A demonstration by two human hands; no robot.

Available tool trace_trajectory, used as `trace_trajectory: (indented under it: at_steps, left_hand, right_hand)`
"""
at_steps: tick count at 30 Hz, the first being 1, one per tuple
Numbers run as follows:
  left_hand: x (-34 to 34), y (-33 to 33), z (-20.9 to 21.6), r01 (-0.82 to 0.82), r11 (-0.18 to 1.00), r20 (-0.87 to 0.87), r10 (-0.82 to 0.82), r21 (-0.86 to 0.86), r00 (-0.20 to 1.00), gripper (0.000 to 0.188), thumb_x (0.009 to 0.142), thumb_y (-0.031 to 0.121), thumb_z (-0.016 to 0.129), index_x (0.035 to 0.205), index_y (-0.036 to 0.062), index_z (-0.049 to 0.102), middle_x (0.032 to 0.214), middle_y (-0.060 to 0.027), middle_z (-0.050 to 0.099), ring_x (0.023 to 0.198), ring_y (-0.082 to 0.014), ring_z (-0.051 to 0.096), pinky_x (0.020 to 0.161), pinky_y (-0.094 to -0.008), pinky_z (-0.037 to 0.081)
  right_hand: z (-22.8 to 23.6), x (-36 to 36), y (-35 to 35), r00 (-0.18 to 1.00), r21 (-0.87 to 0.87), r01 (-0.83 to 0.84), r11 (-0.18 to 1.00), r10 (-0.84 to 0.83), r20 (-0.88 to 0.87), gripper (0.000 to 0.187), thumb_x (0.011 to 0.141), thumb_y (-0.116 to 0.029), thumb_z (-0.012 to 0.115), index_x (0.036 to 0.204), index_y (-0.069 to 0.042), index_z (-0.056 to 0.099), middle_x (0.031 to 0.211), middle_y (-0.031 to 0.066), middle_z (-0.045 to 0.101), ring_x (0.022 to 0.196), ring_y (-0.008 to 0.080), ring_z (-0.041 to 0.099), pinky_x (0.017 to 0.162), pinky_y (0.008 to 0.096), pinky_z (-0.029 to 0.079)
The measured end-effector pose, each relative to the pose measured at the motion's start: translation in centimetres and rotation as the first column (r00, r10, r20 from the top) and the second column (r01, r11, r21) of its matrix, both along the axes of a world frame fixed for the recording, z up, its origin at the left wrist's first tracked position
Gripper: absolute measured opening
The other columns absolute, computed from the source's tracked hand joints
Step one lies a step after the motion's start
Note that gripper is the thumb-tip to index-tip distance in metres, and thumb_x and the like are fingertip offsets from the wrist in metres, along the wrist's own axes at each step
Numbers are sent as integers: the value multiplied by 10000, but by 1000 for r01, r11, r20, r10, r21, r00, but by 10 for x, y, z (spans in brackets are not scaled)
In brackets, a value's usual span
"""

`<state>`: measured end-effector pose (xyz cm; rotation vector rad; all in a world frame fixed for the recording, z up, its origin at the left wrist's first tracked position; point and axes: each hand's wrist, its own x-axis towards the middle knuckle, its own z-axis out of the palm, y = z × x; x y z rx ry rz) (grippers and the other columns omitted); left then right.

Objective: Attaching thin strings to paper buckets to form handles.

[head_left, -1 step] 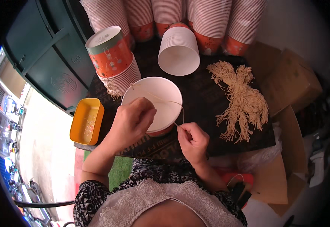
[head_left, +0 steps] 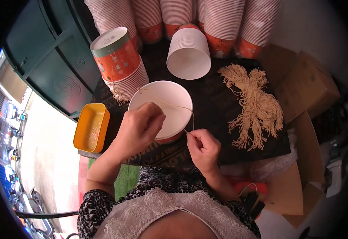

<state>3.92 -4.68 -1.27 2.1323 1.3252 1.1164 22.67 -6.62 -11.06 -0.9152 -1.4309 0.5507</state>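
Across a dark surface (head_left: 211, 111), seeing a yellow tub (head_left: 87, 117) at left edge; curling left hand (head_left: 139, 123) over white bucket (head_left: 170, 91) by front edge, unable to tell if gripping anything; pinching thin cord (head_left: 193, 119) in right hand (head_left: 204, 149) beside bucket's rim; seeing string bundle (head_left: 253, 99) near right edge.

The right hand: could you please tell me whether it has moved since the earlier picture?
No, the right hand shows no visible shift; it remains at the same spot against the black table.
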Motion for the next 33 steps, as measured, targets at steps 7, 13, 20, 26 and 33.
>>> trace_trajectory:
  at_steps: [7,13,20,26,33]
  left_hand:
    - [1,6,6,77,995,-87,-82,-56,993,76,852,43,636,894,-19,620,797,-171,649,713,-331,646,645,-372,508]
    - [0,22,4,318,923,-141,-352,-216,925,215,847,59,623,1051,-8,637,882,-164,646,826,-364,635,734,-421,497]
    - [4,42,-6,467,862,-283,-507,-199,814,218,859,91,625,1053,-8,633,938,-146,648,830,-328,638,723,-380,499]
    - [8,36,-5,373,897,-276,-431,-239,859,97,827,80,615,824,-14,636,708,-177,621,673,-370,625,639,-421,489]
    - [8,11,-1,296,942,-39,-305,-159,951,35,814,-4,629,847,-10,621,730,-67,612,679,-122,585,567,-249,427]
  right_hand:
    - [2,0,3,999,-3,3,1000,-3,41,92,823,57,688,836,10,610,677,84,590,559,128,572,509,256,438]
    - [5,-3,7,998,26,2,1000,-3,56,88,823,51,689,851,9,616,687,90,597,566,142,582,514,263,444]
    - [6,-7,10,998,40,7,999,-10,68,88,822,42,690,873,5,629,734,119,626,616,211,637,547,297,476]
    - [8,-4,8,993,38,1,999,-5,115,103,823,24,698,900,-4,636,789,118,633,641,239,650,549,316,485]
    - [13,2,5,986,9,-54,998,52,156,106,829,23,684,920,-4,637,817,134,625,673,277,647,556,335,485]
